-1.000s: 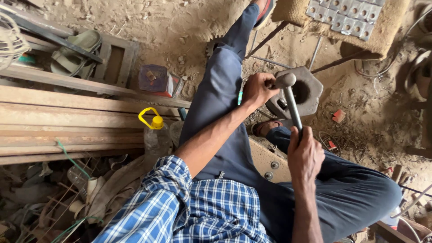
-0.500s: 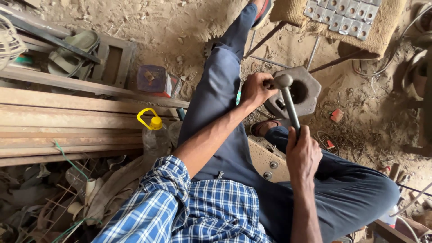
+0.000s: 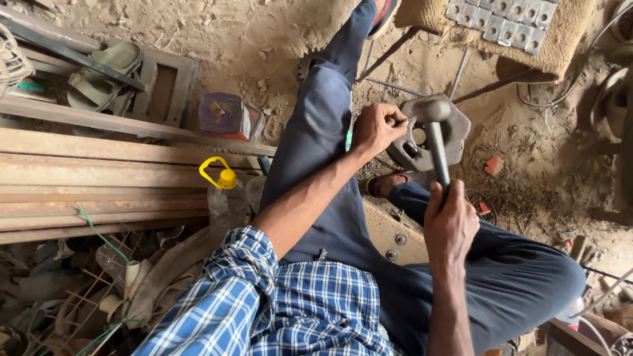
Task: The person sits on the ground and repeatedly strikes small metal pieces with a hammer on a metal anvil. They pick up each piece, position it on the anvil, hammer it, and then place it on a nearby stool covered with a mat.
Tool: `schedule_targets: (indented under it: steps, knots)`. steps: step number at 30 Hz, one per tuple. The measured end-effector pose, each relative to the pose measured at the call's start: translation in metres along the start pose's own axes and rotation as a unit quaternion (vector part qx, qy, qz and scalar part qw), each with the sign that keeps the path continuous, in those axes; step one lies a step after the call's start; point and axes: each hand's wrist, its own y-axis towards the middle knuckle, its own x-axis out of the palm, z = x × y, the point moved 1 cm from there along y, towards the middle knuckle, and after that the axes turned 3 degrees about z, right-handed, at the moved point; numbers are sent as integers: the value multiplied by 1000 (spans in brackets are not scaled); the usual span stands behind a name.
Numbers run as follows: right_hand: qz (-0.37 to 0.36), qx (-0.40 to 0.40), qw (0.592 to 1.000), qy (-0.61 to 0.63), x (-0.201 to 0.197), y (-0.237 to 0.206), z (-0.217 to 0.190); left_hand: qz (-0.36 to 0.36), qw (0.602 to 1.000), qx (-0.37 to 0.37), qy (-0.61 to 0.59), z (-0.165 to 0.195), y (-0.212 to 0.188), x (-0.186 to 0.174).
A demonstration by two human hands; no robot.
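Observation:
I sit on a dirt floor with my legs in dark blue trousers stretched forward. My right hand [image 3: 450, 224] grips the handle of a metal hammer [image 3: 432, 132], whose head hangs just above a grey octagonal metal block [image 3: 455, 135] on the ground. My left hand [image 3: 376, 126] is closed at the block's left edge, pinching a small object that I cannot make out. The sleeve of my left arm is blue checked cloth.
Long rusty metal bars [image 3: 99, 178] lie stacked at the left. A plastic bottle with a yellow cap [image 3: 226, 194] stands beside them, with a small red box [image 3: 227, 115] further off. A woven mat with several small metal pieces [image 3: 504, 23] lies at the top right.
The hammer head and my right hand have shifted slightly over the block. My left hand stays at the block's edge.

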Motion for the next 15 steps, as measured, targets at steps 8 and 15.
schedule_targets:
  steps: [8, 15]
  knots:
    - [95, -110, 989, 23, -13, 3, 3, 18, 1000, 19, -6, -1, -2, 4]
    - [79, -59, 992, 75, 13, 0, 13, 21, 998, 45, -31, -10, 1, 6]
